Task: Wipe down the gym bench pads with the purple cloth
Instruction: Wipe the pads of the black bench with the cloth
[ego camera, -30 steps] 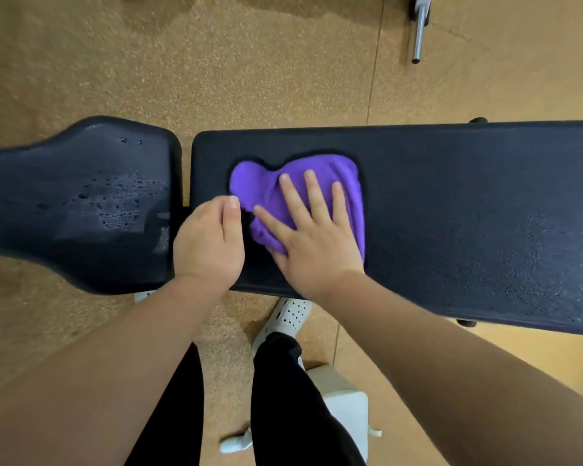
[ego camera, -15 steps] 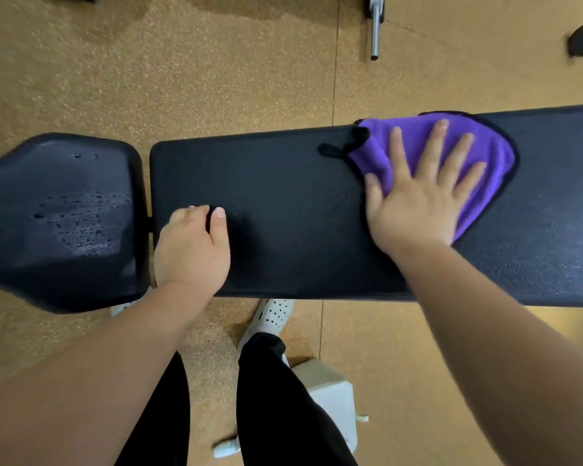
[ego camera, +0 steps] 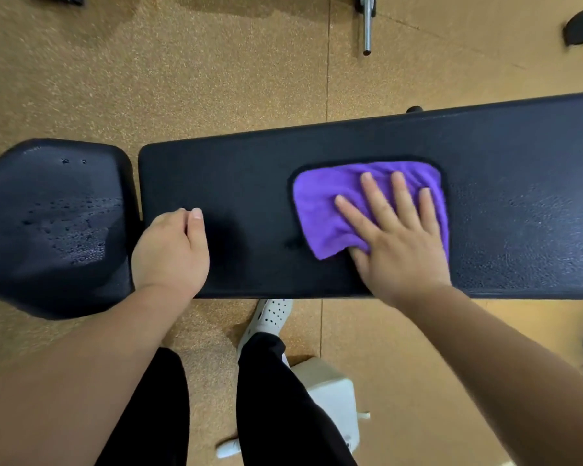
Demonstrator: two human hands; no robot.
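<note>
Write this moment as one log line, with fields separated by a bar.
step: wiping long pad | right hand: flat on purple cloth | left hand: braced on pad | seat pad: droplets remain

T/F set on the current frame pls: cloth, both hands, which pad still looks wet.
1. The right hand presses flat on the purple cloth. True.
2. The purple cloth lies on the small seat pad. False: it lies on the long back pad.
3. The left hand rests on the long back pad near its left end. True.
4. The left hand holds a corner of the cloth. False: it is clear of the cloth, touching only the pad.
5. Droplets show on the seat pad. True.
</note>
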